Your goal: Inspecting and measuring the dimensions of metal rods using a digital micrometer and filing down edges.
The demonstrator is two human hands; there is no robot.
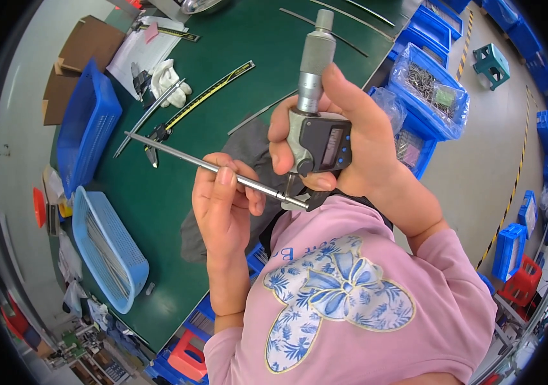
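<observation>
Over the green worktop (171,250), the right hand (369,131) grips a digital micrometer (309,141). Left of the micrometer, the left hand (224,208) pinches a metal rod (178,154), whose narrow end sits at the micrometer's measuring gap. Farther left of it lie a caliper (210,96), white glove (167,83) and light-blue basket (134,273).

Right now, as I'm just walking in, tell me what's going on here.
A person's left hand holds a slim metal rod, while the right hand grips a digital micrometer. The rod's narrower end is at the micrometer's measuring gap; whether it is clamped there is hard to tell. On the green table lie a long caliper and a white glove, and a light-blue basket holds more thin rods.
</observation>
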